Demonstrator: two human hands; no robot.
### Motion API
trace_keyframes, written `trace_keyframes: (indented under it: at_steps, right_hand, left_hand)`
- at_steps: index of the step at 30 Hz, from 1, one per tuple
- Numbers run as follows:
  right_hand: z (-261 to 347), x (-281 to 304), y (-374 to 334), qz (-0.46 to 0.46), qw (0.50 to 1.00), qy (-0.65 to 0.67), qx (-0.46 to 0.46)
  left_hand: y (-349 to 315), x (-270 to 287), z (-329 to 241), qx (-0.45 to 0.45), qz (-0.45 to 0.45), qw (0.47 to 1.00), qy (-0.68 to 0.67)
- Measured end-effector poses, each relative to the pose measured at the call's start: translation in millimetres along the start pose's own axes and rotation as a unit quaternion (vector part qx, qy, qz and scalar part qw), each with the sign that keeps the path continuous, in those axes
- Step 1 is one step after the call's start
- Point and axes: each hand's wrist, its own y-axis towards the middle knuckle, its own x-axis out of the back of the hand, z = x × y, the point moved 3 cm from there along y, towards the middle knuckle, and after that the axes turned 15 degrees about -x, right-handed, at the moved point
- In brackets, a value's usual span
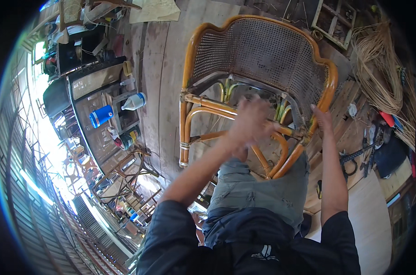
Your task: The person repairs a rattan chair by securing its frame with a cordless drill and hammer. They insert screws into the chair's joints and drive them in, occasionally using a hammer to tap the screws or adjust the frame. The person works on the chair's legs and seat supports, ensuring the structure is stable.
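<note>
A rattan armchair (262,48) with a curved woven cane back stands in front of my knees. Its honey-brown pole frame has wrapped joints, and the seat opening shows bare rails with no seat panel. My right hand (323,120) grips the chair's frame at the right, where the arm rail curves down; some fingers are hidden behind the pole. Over the front seat rail is my left hand (252,120), smeared by motion. Whether it touches the rail or holds anything I cannot make out.
Coiled cane strands (377,68) lie at the right, above pliers and other hand tools (368,146). A small wooden frame (334,23) rests at the far right. On the left are a blue jug (101,116), a white bottle (134,101) and a cane panel (98,82).
</note>
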Motion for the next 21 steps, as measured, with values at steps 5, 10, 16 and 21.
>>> trace_keyframes:
  at_steps: [5, 10, 16, 21]
  right_hand:
    - [41.2, -8.6, -12.4, -0.076, 0.99, 0.093, 0.08]
    - [47.8, 0.9, 14.7, -0.096, 0.991, 0.09, -0.014]
    - [58.8, -27.4, -82.8, -0.118, 0.99, 0.066, 0.03]
    - [115.3, -89.3, -149.0, -0.058, 0.979, 0.07, 0.181]
  left_hand:
    - [9.4, 60.6, 194.6, 0.209, -0.109, 0.954, 0.187]
    - [7.8, 53.5, 320.2, 0.374, -0.064, 0.923, -0.065]
    - [-74.3, 104.0, 269.8, 0.305, -0.161, 0.937, -0.053]
    - [-184.4, 205.7, 243.4, 0.278, -0.354, 0.893, 0.007]
